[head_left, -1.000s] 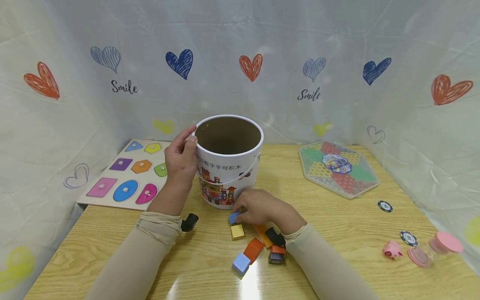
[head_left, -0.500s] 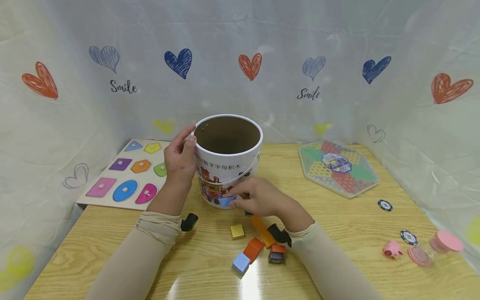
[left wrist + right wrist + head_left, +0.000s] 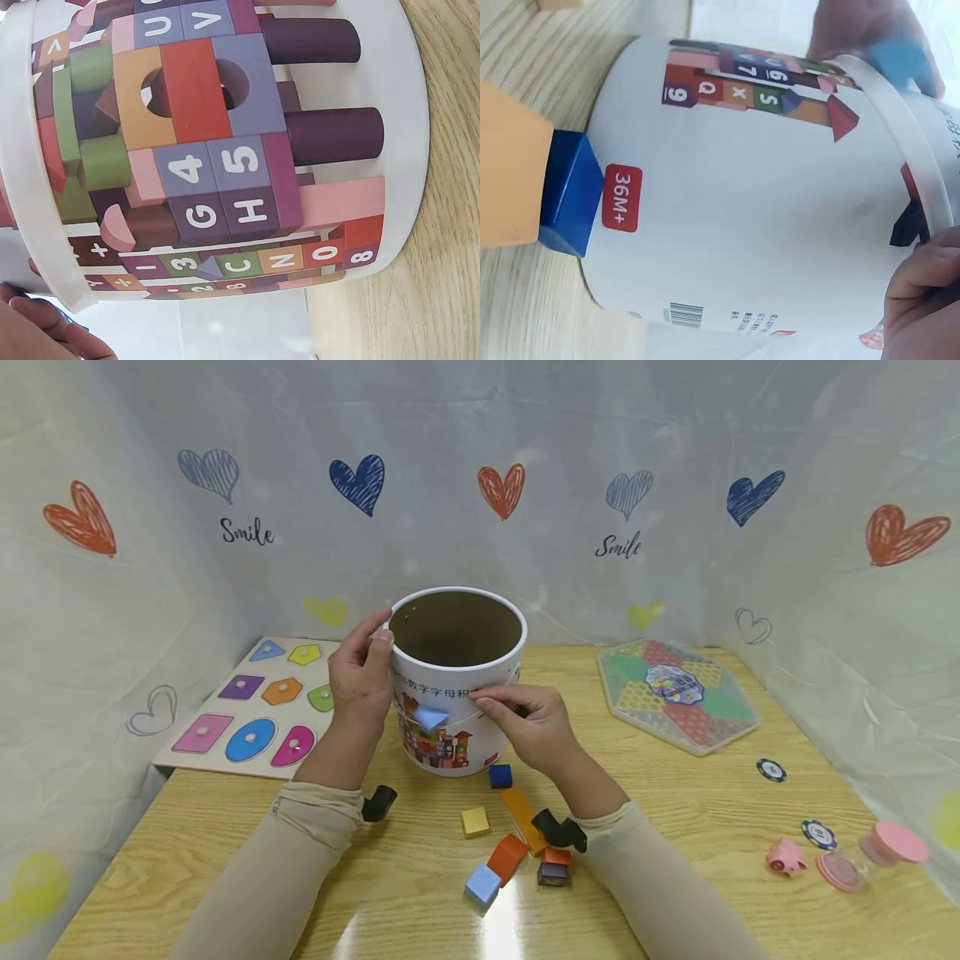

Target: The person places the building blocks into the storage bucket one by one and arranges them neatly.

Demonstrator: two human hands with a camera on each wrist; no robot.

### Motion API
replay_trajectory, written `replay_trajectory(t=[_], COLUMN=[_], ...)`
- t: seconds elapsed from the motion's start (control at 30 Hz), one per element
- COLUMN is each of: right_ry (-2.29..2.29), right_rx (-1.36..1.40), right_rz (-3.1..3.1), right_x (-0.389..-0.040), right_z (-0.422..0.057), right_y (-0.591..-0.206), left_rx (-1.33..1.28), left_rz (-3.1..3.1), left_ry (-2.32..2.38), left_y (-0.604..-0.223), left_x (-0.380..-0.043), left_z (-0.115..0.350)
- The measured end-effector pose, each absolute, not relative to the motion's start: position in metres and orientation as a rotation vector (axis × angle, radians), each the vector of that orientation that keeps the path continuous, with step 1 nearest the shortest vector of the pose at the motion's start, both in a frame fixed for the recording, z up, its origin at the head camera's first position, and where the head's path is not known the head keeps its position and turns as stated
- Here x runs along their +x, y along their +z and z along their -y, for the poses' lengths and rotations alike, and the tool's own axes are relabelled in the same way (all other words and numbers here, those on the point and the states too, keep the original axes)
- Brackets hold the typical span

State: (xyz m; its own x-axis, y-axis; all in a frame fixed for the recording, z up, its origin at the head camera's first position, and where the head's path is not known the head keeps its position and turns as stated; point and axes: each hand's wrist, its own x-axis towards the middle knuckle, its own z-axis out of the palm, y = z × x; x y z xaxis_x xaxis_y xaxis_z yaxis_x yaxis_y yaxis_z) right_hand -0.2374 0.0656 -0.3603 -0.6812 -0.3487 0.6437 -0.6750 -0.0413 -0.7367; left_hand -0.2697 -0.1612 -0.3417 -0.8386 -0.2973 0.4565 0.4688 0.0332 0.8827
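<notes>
My left hand [image 3: 362, 683] grips the left rim of a white bucket [image 3: 480, 672], whose side is printed with blocks and letters. The bucket stands upright on the table. A light blue block [image 3: 430, 718] shows in front of the bucket, apart from my right fingertips; it looks blurred in the right wrist view. My right hand [image 3: 531, 727] has thumb and forefinger drawn together at the bucket's front, beside its white handle [image 3: 907, 112], with nothing visible between them. Below it a dark blue block [image 3: 500, 776] sits at the bucket's foot, with an orange block [image 3: 523, 818] nearby.
A yellow block [image 3: 475, 822], a red block [image 3: 507, 857] and a pale blue block [image 3: 482, 886] lie in front. A shape puzzle board [image 3: 247, 706] is at left, a hexagonal game box [image 3: 678, 693] at right. Beyond are poker chips [image 3: 771, 769] and a pink pig figure [image 3: 785, 857].
My right hand has lifted the light blue block from the table up the bucket's front; the block has now left its fingers. The dark blue block has come into sight. My left hand stays put.
</notes>
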Motion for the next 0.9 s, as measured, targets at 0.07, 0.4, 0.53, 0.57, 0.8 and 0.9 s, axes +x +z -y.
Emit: replay_trajectory(t=[0.07, 0.4, 0.53, 0.57, 0.8, 0.9], right_ry=[1.827, 1.792, 1.784, 1.784, 1.772, 1.771], right_rx=[1.077, 1.143, 1.152, 1.153, 1.155, 1.160], right_rz=[1.969, 1.959, 1.970, 1.973, 1.989, 1.989], right_x=[-0.237, -0.237, -0.237, -0.237, -0.238, -0.238], right_z=[-0.066, -0.064, -0.064, -0.064, -0.065, -0.065], right_y=[-0.360, -0.360, -0.358, -0.358, -0.359, -0.360], left_rx=[-0.186, -0.169, -0.166, -0.167, -0.177, -0.172], left_rz=[1.768, 1.778, 1.788, 1.790, 1.809, 1.811], left_ry=[-1.854, -1.875, -1.892, -1.891, -1.869, -1.871], left_y=[-0.343, -0.344, -0.337, -0.335, -0.320, -0.320], left_x=[-0.271, -0.272, -0.265, -0.262, -0.247, -0.246], left_z=[0.161, 0.162, 0.161, 0.160, 0.154, 0.154])
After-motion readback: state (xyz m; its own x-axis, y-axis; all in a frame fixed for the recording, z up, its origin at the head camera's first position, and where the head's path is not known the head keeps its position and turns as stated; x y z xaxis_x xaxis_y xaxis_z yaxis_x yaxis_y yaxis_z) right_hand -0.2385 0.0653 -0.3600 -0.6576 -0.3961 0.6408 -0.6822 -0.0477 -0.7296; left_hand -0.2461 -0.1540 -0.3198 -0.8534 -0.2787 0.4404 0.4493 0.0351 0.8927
